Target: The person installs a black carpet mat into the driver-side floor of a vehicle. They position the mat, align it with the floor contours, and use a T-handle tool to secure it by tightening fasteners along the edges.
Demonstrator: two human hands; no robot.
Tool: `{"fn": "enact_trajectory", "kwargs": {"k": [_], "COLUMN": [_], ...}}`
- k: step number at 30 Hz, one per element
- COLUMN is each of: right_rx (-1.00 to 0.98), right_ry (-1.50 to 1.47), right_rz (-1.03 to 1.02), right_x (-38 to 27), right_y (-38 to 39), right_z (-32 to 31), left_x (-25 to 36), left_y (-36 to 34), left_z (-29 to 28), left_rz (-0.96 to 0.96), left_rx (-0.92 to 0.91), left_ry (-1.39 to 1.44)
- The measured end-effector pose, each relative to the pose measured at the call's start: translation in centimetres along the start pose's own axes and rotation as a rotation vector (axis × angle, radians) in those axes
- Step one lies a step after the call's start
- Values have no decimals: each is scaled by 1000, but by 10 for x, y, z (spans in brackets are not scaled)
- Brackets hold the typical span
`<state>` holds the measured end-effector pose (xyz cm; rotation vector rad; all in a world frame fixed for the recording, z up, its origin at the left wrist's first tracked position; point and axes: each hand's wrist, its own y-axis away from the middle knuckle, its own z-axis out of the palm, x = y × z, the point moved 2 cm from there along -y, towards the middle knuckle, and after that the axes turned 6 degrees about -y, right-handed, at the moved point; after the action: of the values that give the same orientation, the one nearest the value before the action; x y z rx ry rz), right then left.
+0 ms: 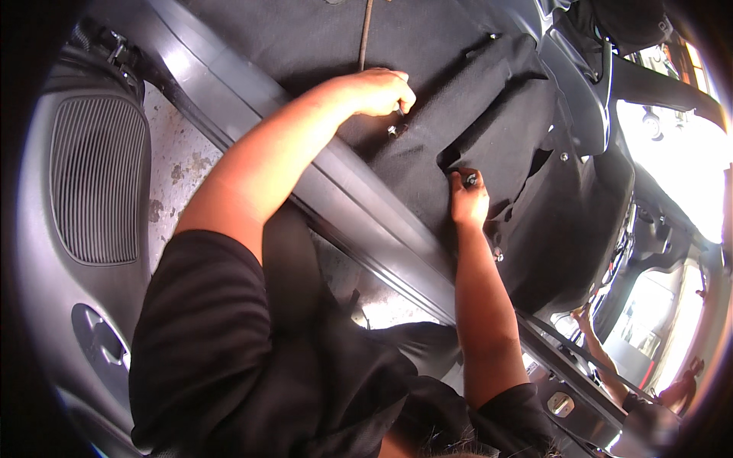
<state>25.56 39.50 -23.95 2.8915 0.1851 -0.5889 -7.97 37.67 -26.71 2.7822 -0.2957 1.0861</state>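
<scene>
My left hand (384, 91) reaches over the door sill (321, 183) to the black floor carpet (427, 114) of a car. Its fingers are curled together, and a small dark piece shows below the fingertips, too little to name. Just under them a metal stud (393, 130) sticks out of the carpet. Farther right, my right hand (469, 204) is closed around a small dark piece (471, 180) with a shiny end; its kind cannot be made out. That hand rests close to a raised fold of the carpet.
A thin brown rod (366, 34) runs down to my left wrist. The open door's panel with a ribbed speaker grille (99, 179) stands at left. Grey trim (580, 84) rises at far right. Another person's arm (599, 355) reaches in at the lower right.
</scene>
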Motion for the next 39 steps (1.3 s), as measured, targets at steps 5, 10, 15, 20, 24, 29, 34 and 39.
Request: {"fn": "enact_trajectory", "kwargs": {"k": [5, 10, 15, 20, 24, 29, 34, 39], "right_rx": [-3, 6, -9, 48, 89, -294, -551, -604], "right_ry": [14, 34, 12, -99, -114, 248, 739, 734], "right_rz": [74, 15, 47, -85, -236, -617, -649, -642], "right_x": [2, -4, -4, 5, -12, -150, -189, -190], "right_y": [1, -3, -1, -2, 10, -4, -44, -48], "right_z": [-5, 0, 0, 2, -11, -24, -19, -20], "left_x": [21, -28, -30, -47, -37, -26, -18, -20], "left_y": [2, -47, -49, -57, -64, -16, -44, -39], "left_z": [-27, -6, 0, 14, -19, -51, -52, -55], "left_rz": [-232, -165, -103, 229, 86, 19, 121, 147], "left_rx": [-246, -447, -389, -148, -81, -124, -195, -214], "left_ry": [273, 303, 326, 3, -208, -98, -85, -91]}}
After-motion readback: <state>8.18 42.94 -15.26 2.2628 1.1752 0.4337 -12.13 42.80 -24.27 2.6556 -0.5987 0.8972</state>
